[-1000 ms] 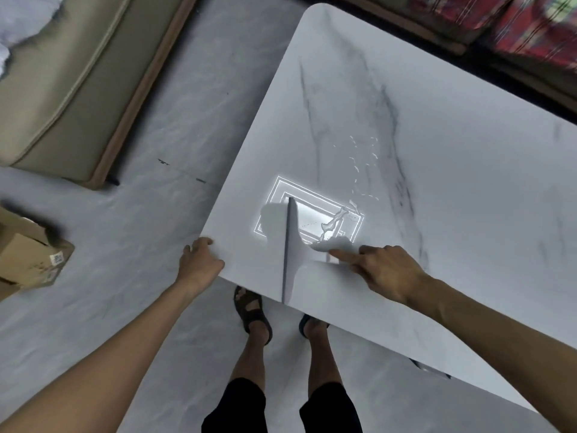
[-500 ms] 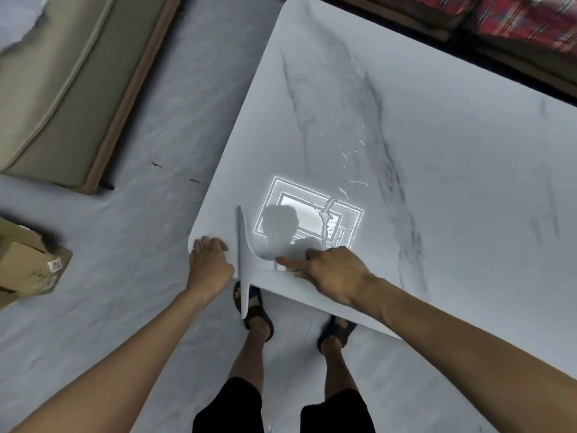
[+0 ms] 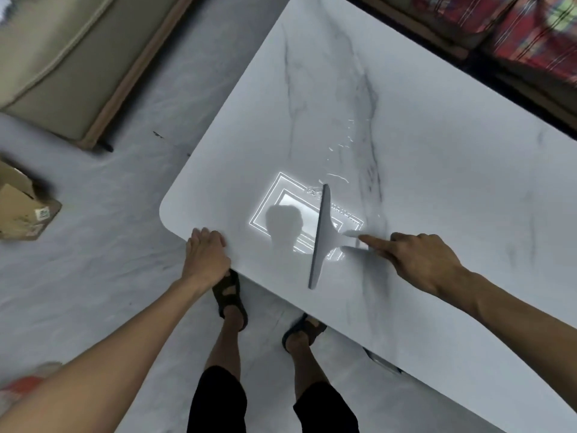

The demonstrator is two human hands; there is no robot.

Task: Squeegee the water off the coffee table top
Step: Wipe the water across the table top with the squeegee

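Observation:
A white marble coffee table top (image 3: 437, 151) fills the right of the view. Small streaks of water (image 3: 338, 146) glint near its middle, just beyond a bright reflection of a ceiling light. My right hand (image 3: 421, 260) holds a grey squeegee (image 3: 321, 235) by its handle, index finger stretched along it. The long blade lies on the table over the reflection, its far tip touching the nearest water streaks. My left hand (image 3: 206, 254) rests curled on the table's near edge, close to the rounded corner.
A beige sofa (image 3: 53, 57) stands at the upper left on the grey floor. A cardboard box (image 3: 22, 210) sits at the left edge. Red plaid cushions (image 3: 515, 29) lie beyond the table's far side. My sandalled feet (image 3: 231, 295) stand under the near edge.
The squeegee swept left to the table's near edge beside my left hand, then came back right onto the top, its blade now at the water streaks. My left hand stayed on the edge.

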